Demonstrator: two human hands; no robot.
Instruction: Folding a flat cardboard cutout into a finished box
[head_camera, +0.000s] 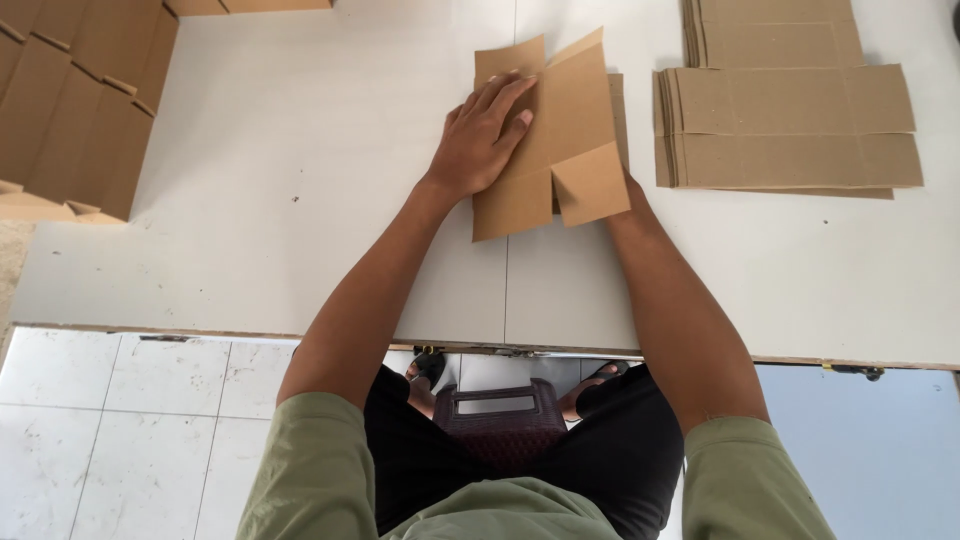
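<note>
While the left hand (480, 140) presses flat-fingered on a half-folded cardboard box blank (560, 150), the right hand's grip is hidden beneath it.

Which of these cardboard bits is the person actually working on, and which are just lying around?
In hand:
- flat cardboard box blank, pressed by the left hand; the right hand is hidden behind its flap

Lying about:
- stack of flat blanks, right
- folded boxes, far left
- white table beneath

Bare white table (300, 180) lies open to the left of the left hand (480, 135) and cardboard blank (560, 140). On the right, a stack of flat blanks (790, 125) sits near, leaving a narrow gap. Folded cartons (75, 100) crowd the far left corner.
</note>
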